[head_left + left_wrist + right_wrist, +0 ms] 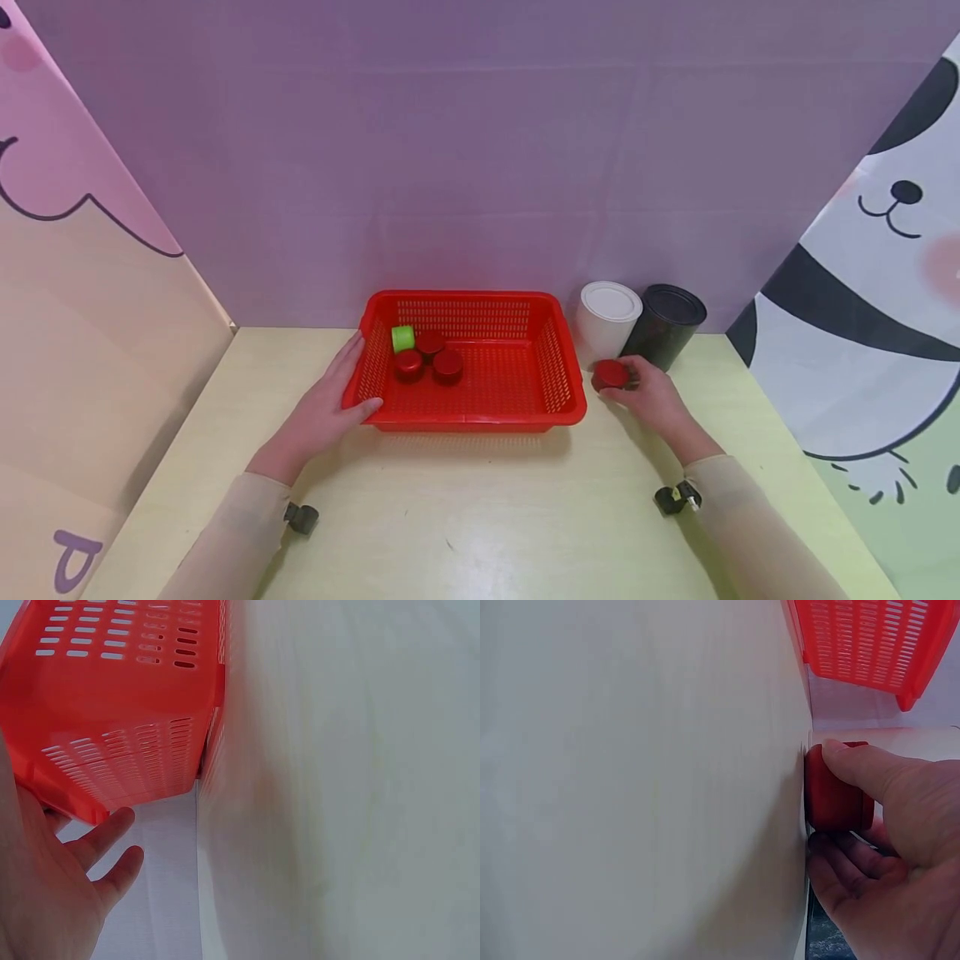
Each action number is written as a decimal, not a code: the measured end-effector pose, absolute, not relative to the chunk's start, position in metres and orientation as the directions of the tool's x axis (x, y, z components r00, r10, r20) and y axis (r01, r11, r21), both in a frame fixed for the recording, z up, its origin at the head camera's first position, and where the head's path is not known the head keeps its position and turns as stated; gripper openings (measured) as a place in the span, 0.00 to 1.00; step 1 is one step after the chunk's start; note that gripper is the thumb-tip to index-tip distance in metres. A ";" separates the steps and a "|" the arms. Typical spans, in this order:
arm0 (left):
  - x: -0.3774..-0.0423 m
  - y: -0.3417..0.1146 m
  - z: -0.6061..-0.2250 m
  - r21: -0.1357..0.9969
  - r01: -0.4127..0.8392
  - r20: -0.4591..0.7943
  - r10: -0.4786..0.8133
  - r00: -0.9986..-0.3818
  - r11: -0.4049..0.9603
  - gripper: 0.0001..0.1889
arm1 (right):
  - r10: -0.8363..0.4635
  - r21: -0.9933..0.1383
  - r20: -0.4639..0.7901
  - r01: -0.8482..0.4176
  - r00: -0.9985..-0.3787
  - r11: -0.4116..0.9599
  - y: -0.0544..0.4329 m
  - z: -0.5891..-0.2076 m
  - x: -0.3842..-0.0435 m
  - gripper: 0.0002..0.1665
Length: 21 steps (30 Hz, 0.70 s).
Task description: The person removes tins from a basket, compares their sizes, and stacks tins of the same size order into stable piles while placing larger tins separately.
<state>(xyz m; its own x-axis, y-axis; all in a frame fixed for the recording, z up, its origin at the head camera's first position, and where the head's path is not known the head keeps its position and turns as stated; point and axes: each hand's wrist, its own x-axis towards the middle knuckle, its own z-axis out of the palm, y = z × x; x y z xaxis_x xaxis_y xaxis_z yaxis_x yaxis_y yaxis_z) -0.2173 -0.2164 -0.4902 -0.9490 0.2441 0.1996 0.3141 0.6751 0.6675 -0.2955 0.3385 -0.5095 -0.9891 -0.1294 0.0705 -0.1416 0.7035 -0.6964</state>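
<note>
A red plastic basket (480, 422) with slotted walls stands on the table. My left hand (330, 408) rests on its left side, thumb over the front corner of the rim and fingers stretched along the outside. In the left wrist view those fingers (105, 840) are spread and nearly straight below the rim. To the right of the basket, my right hand (648, 392) pinches a short red cylinder (832, 791) between thumb and fingers, low at the table. Inside the basket, toward the left, lie several similar red cylinders (447, 367) and a light green one (402, 338).
Behind my right hand stand a white lidded canister (609, 312) and a black lidded canister (667, 325), side by side near the back edge. A purple backdrop (480, 167) rises behind the pale wooden table (480, 517). Printed panels flank both sides.
</note>
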 end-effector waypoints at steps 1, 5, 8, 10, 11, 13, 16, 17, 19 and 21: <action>-0.218 -0.216 -0.490 0.665 0.314 0.199 0.245 -0.949 0.677 0.59 | -0.127 -0.696 0.071 -0.140 -0.989 0.705 0.338 -0.510 -0.296 0.37; -0.218 -0.216 -0.490 0.662 0.311 0.196 0.243 -0.950 0.682 0.59 | -0.122 -0.700 0.062 -0.130 -0.991 0.703 0.338 -0.509 -0.296 0.37; -0.218 -0.216 -0.490 0.663 0.309 0.193 0.243 -0.951 0.682 0.59 | -0.120 -0.705 0.052 -0.122 -0.991 0.699 0.338 -0.509 -0.296 0.38; -0.218 -0.217 -0.491 0.663 0.309 0.193 0.243 -0.951 0.682 0.59 | -0.119 -0.705 0.049 -0.119 -0.992 0.699 0.338 -0.509 -0.297 0.39; -0.218 -0.217 -0.491 0.663 0.310 0.194 0.244 -0.950 0.682 0.59 | -0.119 -0.704 0.049 -0.118 -0.992 0.700 0.338 -0.510 -0.297 0.39; -0.219 -0.217 -0.492 0.663 0.312 0.194 0.246 -0.950 0.680 0.59 | -0.117 -0.706 0.048 -0.116 -0.992 0.699 0.339 -0.510 -0.296 0.40; -0.220 -0.217 -0.493 0.665 0.317 0.199 0.249 -0.948 0.676 0.59 | -0.104 -0.717 0.038 -0.100 -0.994 0.690 0.338 -0.509 -0.294 0.42; -0.220 -0.218 -0.493 0.666 0.318 0.200 0.250 -0.948 0.674 0.59 | -0.100 -0.722 0.034 -0.093 -0.994 0.686 0.338 -0.508 -0.293 0.42; -0.220 -0.217 -0.494 0.669 0.319 0.201 0.250 -0.947 0.671 0.59 | -0.091 -0.730 0.028 -0.082 -0.996 0.678 0.338 -0.505 -0.291 0.43; -0.220 -0.217 -0.494 0.671 0.318 0.200 0.249 -0.948 0.670 0.59 | -0.077 -0.733 0.031 -0.075 -0.997 0.676 0.337 -0.502 -0.289 0.43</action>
<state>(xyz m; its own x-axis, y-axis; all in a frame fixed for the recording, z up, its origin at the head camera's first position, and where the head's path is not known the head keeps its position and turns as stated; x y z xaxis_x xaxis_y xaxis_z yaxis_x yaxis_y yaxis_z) -0.2196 -0.2171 -0.4938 -0.9476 0.2488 0.2004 0.3177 0.6699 0.6710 -0.2887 0.3373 -0.5016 -0.9965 -0.0773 0.0312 -0.0754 0.6759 -0.7332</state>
